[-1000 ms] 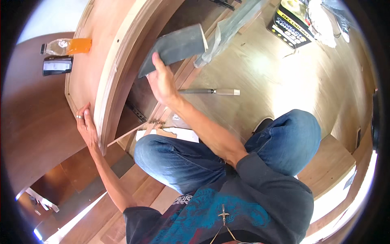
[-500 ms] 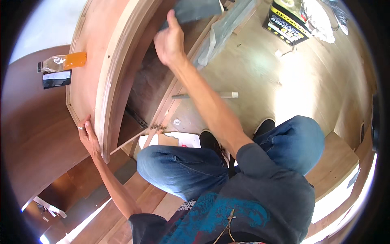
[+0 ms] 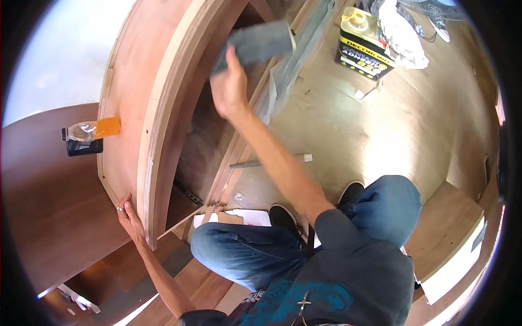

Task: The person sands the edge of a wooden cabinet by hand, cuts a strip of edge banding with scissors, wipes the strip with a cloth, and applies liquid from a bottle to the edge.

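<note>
- While the left hand (image 3: 130, 218) rests against the curved wooden panel (image 3: 126, 157) — whether gripping, I cannot tell — the right hand (image 3: 229, 89) pinches a dark grey sheet (image 3: 263, 43).
- Blurred, the sheet is beside the panel, over a dark opening (image 3: 205, 133).

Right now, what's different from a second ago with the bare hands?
The right hand, gripping the dark grey rectangular sheet, moved farther away along the curved brown wooden panel. Nothing was grabbed or released. The left hand at the panel's near edge and the clear bottle of orange liquid stayed put.
</note>
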